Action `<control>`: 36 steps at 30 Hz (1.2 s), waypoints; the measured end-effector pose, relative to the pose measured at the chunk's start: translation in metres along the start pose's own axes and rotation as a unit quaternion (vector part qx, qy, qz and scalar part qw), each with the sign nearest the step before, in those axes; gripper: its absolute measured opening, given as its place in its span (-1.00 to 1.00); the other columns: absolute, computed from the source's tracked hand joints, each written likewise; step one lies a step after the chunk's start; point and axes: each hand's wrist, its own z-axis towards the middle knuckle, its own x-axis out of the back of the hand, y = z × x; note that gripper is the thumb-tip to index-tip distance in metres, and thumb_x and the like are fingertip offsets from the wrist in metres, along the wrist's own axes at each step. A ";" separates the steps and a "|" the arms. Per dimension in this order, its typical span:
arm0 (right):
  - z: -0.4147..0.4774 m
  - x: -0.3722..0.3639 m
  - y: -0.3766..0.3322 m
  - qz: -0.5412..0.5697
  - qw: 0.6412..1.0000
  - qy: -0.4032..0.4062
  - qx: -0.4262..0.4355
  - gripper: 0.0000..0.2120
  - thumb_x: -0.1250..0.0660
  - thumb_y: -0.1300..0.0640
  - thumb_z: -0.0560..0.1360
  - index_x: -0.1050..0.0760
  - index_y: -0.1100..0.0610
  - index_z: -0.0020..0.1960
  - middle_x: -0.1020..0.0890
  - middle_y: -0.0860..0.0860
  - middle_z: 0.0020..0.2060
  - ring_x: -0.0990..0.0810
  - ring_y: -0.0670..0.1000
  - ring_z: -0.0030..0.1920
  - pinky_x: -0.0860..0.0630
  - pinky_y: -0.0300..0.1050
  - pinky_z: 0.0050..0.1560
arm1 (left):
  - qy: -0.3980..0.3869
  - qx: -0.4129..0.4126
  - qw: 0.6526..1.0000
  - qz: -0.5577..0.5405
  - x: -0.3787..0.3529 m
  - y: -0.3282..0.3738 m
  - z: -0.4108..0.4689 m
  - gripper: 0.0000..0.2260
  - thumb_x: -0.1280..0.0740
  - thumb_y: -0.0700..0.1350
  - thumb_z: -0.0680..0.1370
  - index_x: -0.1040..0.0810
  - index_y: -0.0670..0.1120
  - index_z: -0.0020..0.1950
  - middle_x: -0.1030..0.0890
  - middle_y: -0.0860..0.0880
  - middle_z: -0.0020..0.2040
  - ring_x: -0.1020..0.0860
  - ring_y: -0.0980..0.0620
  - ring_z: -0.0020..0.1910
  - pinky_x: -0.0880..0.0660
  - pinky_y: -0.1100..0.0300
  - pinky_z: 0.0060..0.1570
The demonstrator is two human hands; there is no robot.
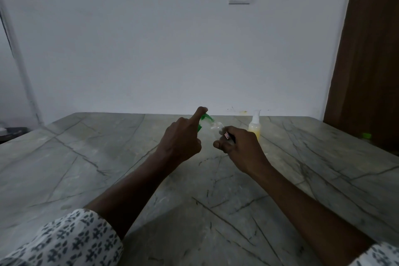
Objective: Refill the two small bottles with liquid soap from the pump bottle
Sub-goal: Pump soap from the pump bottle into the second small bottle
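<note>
One head-worn view looks forward and down, close over the grey veined stone surface (90, 157). It faces the white wall (151, 49) at its far edge.

The counter (90, 157) is a broad slab of grey-green marbled stone, crossed by dark veins and thin crack-like lines, its far edge meeting a white wall (151, 49). Right of centre near that far edge, a pump bottle (254, 125) stands upright on it, clear-bodied with yellow liquid and a white pump head. Well apart, by the counter's right edge beside a brown door (371, 60), lies a small green-topped thing (366, 135), too blurred to name.
</note>
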 end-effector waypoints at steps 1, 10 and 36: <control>-0.001 -0.001 -0.001 -0.010 1.000 0.001 0.002 -0.66 -0.45 0.04 0.48 -0.58 0.19 0.19 -0.66 0.02 -0.13 -0.56 -0.14 -0.23 -0.39 -0.40 -0.24 | 0.005 0.004 1.000 -0.002 0.000 0.001 0.000 -0.30 -0.38 -0.30 0.39 -0.23 0.06 0.47 -0.66 -0.12 -0.12 -0.49 0.06 -0.42 -0.61 0.06 -0.35; -0.002 -0.004 -0.007 -0.037 0.999 0.024 0.004 -0.49 -0.50 0.00 0.43 -0.53 0.17 0.31 -0.67 0.08 0.12 -0.57 -0.04 -0.02 -0.39 -0.32 -0.10 | 0.010 0.009 1.000 -0.010 0.004 0.001 -0.004 -0.19 -0.37 -0.31 0.42 -0.12 0.08 0.58 -0.66 -0.15 -0.07 -0.52 -0.02 -0.37 -0.59 0.06 -0.33; -0.011 0.002 -0.013 -0.003 1.000 -0.006 -0.026 -0.57 -0.48 0.09 0.46 -0.52 0.18 0.28 -0.71 0.10 -0.04 -0.68 -0.11 -0.26 -0.49 -0.49 -0.27 | 0.042 0.026 0.999 -0.017 0.007 0.001 -0.012 -0.24 -0.38 -0.30 0.43 -0.17 0.07 0.55 -0.67 -0.15 -0.01 -0.56 -0.02 -0.32 -0.59 0.10 -0.33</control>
